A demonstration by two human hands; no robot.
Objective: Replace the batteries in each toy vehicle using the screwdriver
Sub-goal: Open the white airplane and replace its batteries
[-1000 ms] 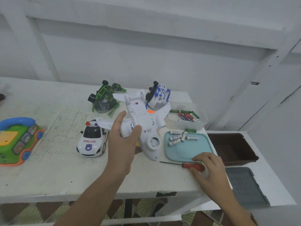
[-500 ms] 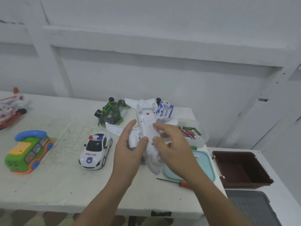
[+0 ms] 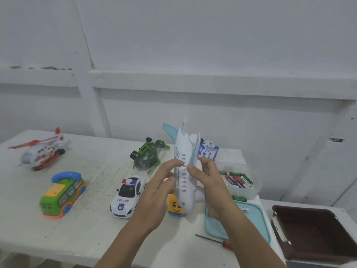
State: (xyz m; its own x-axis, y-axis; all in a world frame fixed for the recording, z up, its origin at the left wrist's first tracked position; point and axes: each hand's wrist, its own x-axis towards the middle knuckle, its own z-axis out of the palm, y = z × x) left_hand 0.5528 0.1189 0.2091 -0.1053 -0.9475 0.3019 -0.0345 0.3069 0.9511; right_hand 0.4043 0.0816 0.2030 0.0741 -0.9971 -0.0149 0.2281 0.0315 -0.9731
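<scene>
Toy airplane (image 3: 184, 182) is off the table (image 3: 77, 229), held between both hands over its right half. Nose points down twd the person, tail up, window row facing cam.

- R hand (image 3: 209, 184): grips the fuselage, thumb on the window side, fingers curled round the back.
- L hand (image 3: 156, 192): fingers mostly straight, tips touching the plane's left flank, not wrapped round it. Motion blur, so can't tell exact contact.
- Screwdriver (image 3: 212, 240): lies flat near the table's front edge, red handle to the right, partly hidden by the R forearm. Neither hand touches it.
- Teal tray (image 3: 257, 215): just beyond the screwdriver, mostly covered by the R arm.
- Clear tub (image 3: 253, 190): behind the tray, w/ batteries (image 3: 238, 179) inside, red/blue and green.
- Green batt (image 3: 239, 198): on the table btwn tub and tray.

Other toys on the table:
- Police car (image 3: 128, 196): left of the L hand.
- Small yellow toy w/ a face (image 3: 174, 206): below the plane, btwn the hands.
- Green/black vehicle (image 3: 147, 155) and blue-white toy (image 3: 207, 150): behind the plane.
- Green phone-bus (image 3: 61, 194) and red-white helicopter (image 3: 41, 151): far left.

Brown bin (image 3: 316, 233) sits to the right of the tray.
</scene>
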